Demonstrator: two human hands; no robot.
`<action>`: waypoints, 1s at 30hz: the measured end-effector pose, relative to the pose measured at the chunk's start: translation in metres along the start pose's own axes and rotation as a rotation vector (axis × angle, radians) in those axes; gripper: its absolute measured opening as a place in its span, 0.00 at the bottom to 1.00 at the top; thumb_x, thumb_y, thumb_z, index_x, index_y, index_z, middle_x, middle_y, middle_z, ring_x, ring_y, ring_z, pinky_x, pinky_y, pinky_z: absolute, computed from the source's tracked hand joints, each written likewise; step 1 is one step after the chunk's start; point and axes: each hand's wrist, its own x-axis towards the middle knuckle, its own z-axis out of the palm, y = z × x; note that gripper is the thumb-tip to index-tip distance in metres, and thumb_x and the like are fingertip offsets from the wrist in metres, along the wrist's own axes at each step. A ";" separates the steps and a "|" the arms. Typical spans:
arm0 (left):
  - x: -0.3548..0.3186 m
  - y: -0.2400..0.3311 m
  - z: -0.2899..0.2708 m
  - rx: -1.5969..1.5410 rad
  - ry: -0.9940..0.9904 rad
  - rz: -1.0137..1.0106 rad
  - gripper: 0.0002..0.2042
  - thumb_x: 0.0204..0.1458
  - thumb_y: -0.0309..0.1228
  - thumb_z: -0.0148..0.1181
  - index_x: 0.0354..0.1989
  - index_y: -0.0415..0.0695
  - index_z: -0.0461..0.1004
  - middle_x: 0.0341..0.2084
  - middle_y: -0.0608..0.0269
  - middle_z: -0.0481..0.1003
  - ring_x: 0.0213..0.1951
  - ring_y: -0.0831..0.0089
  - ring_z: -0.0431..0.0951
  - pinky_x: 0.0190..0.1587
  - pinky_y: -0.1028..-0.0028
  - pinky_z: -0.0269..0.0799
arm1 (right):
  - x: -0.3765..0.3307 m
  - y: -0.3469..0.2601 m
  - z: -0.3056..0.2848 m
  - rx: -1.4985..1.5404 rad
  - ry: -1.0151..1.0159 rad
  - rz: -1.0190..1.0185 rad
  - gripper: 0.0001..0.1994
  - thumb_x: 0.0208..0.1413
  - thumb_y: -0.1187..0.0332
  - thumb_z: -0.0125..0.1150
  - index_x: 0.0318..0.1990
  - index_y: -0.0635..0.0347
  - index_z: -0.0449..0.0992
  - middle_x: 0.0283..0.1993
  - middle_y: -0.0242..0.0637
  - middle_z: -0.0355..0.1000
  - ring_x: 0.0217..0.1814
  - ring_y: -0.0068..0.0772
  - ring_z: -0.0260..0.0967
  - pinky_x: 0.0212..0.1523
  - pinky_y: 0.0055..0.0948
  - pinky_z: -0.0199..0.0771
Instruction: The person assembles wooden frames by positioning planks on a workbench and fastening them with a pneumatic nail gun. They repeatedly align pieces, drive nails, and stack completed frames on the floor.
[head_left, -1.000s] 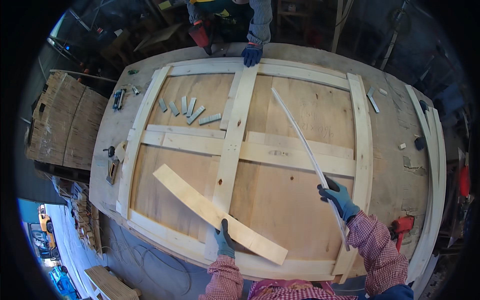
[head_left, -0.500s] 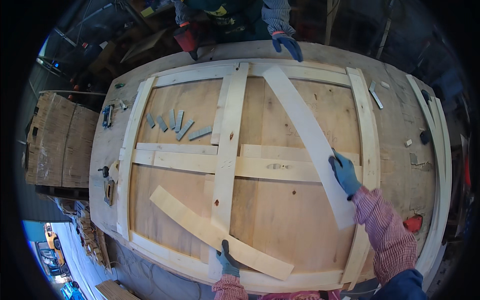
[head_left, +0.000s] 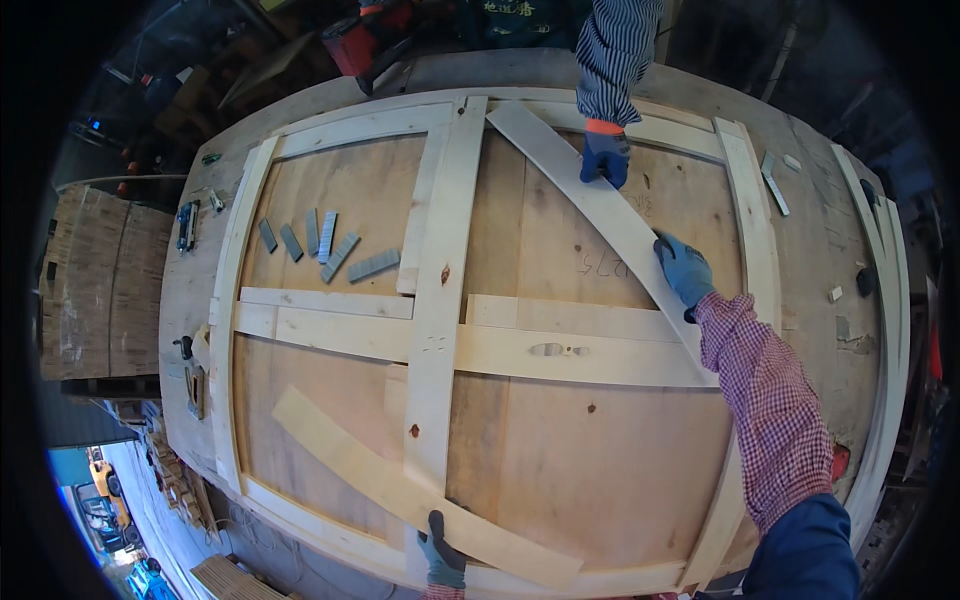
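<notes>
My right hand point(head_left: 685, 272) is closed around the edge of a pale wooden slat point(head_left: 552, 155). That slat lies diagonally across the upper right section of a wooden frame, its far end by the central batten point(head_left: 437, 270). In my left hand point(head_left: 441, 555) is a second, yellowish slat point(head_left: 345, 452), held near the front edge with the thumb on top. It slants over the lower part of the central batten. A co-worker's gloved hand point(head_left: 606, 160) grips the first slat farther up. Beneath the battens lies a plywood sheet point(head_left: 540, 440).
Several strips of staples point(head_left: 328, 237) rest in the upper left section. Tools point(head_left: 187, 226) lie on the table's left margin. Long slats point(head_left: 880, 300) run along the right edge. A red tool point(head_left: 353, 46) stands at the far side, and stacked wood point(head_left: 85, 285) is on the left.
The right-hand slat has swung to a steeper diagonal, its near end moving up to the middle crossbar. The co-worker's hand has come down onto it. My left hand still holds the other slat.
</notes>
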 end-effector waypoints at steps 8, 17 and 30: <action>0.007 -0.006 -0.015 0.018 -0.023 -0.018 0.24 0.54 0.39 0.61 0.55 0.40 0.65 0.43 0.54 0.73 0.41 0.58 0.76 0.43 0.61 0.77 | -0.102 -0.012 -0.046 0.307 0.242 -0.413 0.27 0.53 0.66 0.59 0.63 0.57 0.63 0.47 0.45 0.71 0.47 0.49 0.69 0.48 0.41 0.69; -0.031 -0.006 0.033 -0.259 -0.417 0.053 0.26 0.57 0.50 0.55 0.55 0.42 0.68 0.47 0.58 0.73 0.51 0.63 0.72 0.57 0.61 0.68 | -0.483 0.083 -0.037 0.613 -0.245 0.173 0.32 0.55 0.62 0.62 0.66 0.53 0.60 0.57 0.47 0.67 0.54 0.45 0.68 0.52 0.38 0.70; -0.150 -0.136 0.130 -0.589 -0.628 -0.551 0.20 0.60 0.39 0.53 0.57 0.42 0.66 0.56 0.59 0.71 0.58 0.64 0.69 0.63 0.62 0.66 | -0.337 0.105 -0.069 1.242 0.034 0.535 0.36 0.53 0.77 0.58 0.70 0.52 0.52 0.36 0.36 0.72 0.35 0.26 0.73 0.31 0.26 0.77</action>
